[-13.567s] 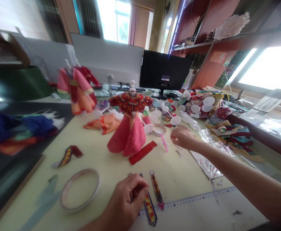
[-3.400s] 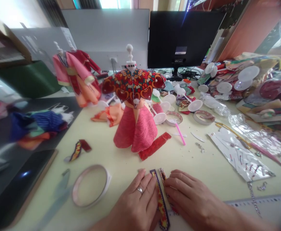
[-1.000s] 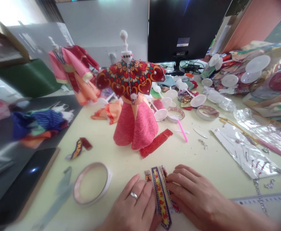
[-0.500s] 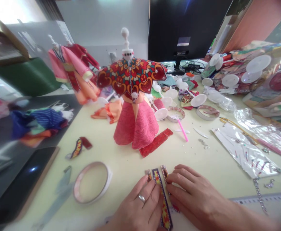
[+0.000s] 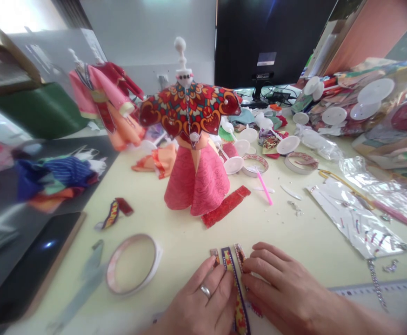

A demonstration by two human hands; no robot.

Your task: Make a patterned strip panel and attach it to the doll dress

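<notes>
Three patterned, pointed paper strips (image 5: 237, 288) are pressed flat on the pale yellow table (image 5: 175, 237) by the left hand (image 5: 203, 304) and right hand (image 5: 280, 291). Both hands lie open, nothing gripped. White plastic discs are held in the clear plastic bag (image 5: 360, 104).

We are looking at the pink paper dress (image 5: 196, 181) standing mid-table, and it is blocking the straight path away from our hands. Just right of its hem a red glitter strip (image 5: 226, 206) is lying flat, and farther right a pink stick (image 5: 264, 187) and tape rolls (image 5: 299, 162) are crowding the way. Between the dress and our left hand (image 5: 203, 304) and right hand (image 5: 283, 295), bare yellow table (image 5: 185, 237) is lying open. Left of the dress, a tape ring (image 5: 133, 264) is sitting near us, with open table around it.
</notes>
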